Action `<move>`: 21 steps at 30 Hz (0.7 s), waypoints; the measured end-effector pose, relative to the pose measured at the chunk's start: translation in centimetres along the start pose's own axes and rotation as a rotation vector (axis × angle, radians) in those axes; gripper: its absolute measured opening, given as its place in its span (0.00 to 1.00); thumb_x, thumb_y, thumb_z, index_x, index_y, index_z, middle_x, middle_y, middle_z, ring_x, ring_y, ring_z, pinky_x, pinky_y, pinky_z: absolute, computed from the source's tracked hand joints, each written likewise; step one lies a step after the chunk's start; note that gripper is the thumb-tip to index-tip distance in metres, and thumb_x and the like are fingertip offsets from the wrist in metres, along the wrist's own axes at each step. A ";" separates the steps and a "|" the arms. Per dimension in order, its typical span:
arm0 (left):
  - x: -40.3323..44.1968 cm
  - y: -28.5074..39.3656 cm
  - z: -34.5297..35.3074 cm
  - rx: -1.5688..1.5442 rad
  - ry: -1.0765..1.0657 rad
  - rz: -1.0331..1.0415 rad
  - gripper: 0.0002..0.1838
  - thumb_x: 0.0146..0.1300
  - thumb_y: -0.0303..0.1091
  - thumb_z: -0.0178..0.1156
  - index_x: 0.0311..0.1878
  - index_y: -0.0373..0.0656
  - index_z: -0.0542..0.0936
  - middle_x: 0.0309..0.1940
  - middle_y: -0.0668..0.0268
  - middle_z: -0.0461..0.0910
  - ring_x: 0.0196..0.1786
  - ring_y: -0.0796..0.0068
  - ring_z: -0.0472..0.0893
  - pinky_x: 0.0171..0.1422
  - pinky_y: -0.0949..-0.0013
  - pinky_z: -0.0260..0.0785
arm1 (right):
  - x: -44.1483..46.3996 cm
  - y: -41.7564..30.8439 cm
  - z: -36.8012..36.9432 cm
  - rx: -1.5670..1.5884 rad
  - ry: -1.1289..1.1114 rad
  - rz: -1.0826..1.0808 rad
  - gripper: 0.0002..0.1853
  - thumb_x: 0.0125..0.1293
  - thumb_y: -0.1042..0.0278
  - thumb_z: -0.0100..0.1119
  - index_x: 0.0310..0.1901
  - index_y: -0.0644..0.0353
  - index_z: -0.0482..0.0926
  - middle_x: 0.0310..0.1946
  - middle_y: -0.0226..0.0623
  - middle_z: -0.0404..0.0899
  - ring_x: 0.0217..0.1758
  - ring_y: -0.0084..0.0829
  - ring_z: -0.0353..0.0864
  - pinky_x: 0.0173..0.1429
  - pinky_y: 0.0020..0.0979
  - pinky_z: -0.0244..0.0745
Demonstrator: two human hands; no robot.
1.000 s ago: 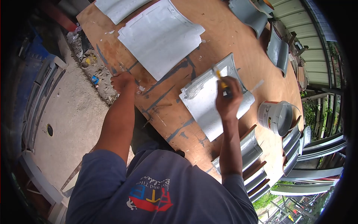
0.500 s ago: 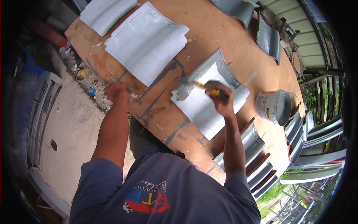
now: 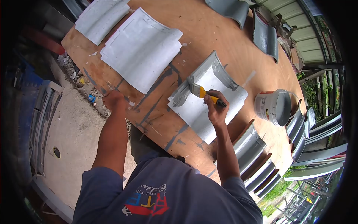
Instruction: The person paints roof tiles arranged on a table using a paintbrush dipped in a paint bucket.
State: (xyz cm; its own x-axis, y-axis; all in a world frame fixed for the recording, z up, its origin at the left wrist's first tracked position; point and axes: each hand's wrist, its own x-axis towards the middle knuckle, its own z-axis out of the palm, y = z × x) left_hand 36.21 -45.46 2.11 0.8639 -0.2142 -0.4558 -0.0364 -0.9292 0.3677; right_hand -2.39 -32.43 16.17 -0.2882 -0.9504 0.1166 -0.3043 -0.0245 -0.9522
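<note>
My right hand (image 3: 216, 106) is closed around the yellow and black handle of a paintbrush (image 3: 201, 91). Its bristles touch the upper left part of a roof tile (image 3: 209, 108), which is white with wet grey paint along its upper and left edges. At the near left edge of the wooden board (image 3: 156, 123), my left hand (image 3: 113, 100) is closed with its fingers curled at the rim. Close to that hand lies an unpainted white roof tile (image 3: 141, 50). To the right of the brushed tile stands a paint bucket (image 3: 274, 107) of grey paint.
Another white tile (image 3: 102, 20) lies at the far left. Grey-painted tiles (image 3: 265, 39) rest along the far edge, and several more (image 3: 248, 145) lean in a row at the right. Grey paint streaks mark the board. Rubble (image 3: 80, 80) lies on the ground at left.
The paintbrush has shifted slightly in my right hand's stroke near the tile's upper left, and its bristles now show plainly. My left hand stays at the board's edge. The view has shifted slightly.
</note>
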 end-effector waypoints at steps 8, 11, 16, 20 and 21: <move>0.7 -0.1 0.9 -0.027 0.012 -0.031 0.29 0.83 0.49 0.39 0.70 0.34 0.70 0.69 0.48 0.77 0.69 0.45 0.80 0.69 0.45 0.82 | 5.7 3.2 -2.0 -0.133 0.321 -0.139 0.08 0.73 0.74 0.69 0.47 0.69 0.85 0.41 0.43 0.88 0.39 0.28 0.87 0.46 0.30 0.83; 1.6 -1.0 1.3 0.018 0.044 -0.006 0.29 0.83 0.49 0.40 0.70 0.33 0.70 0.68 0.47 0.77 0.68 0.45 0.81 0.68 0.44 0.82 | 7.1 2.8 -1.8 -0.217 0.439 -0.347 0.06 0.70 0.77 0.70 0.46 0.67 0.86 0.42 0.44 0.89 0.42 0.34 0.89 0.48 0.32 0.83; 1.2 -0.5 1.3 0.038 0.006 0.002 0.29 0.85 0.47 0.31 0.69 0.32 0.71 0.67 0.44 0.76 0.69 0.43 0.80 0.71 0.42 0.79 | 2.1 0.8 0.5 -0.348 0.074 -0.426 0.10 0.64 0.84 0.71 0.46 0.66 0.84 0.43 0.50 0.87 0.45 0.46 0.90 0.51 0.38 0.84; 0.5 -0.4 0.8 0.033 0.037 0.006 0.29 0.85 0.47 0.32 0.68 0.33 0.71 0.67 0.45 0.77 0.69 0.43 0.80 0.71 0.43 0.78 | -5.4 0.3 3.3 -0.256 -0.283 -0.419 0.16 0.60 0.86 0.72 0.50 0.67 0.83 0.47 0.53 0.85 0.46 0.51 0.89 0.48 0.41 0.86; -0.8 0.1 -0.1 0.010 0.036 -0.002 0.29 0.85 0.47 0.32 0.68 0.33 0.71 0.67 0.45 0.77 0.69 0.43 0.80 0.71 0.42 0.78 | -6.6 -0.1 3.6 -0.255 -0.357 -0.409 0.17 0.60 0.86 0.73 0.51 0.66 0.83 0.47 0.52 0.84 0.46 0.51 0.89 0.47 0.41 0.86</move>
State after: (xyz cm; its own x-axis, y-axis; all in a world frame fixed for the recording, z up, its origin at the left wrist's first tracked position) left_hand 35.60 -45.41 2.58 0.8816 -0.2012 -0.4270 -0.0392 -0.9327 0.3586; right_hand 2.81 -27.25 14.47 0.2074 -0.9262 0.3150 -0.5474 -0.3767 -0.7472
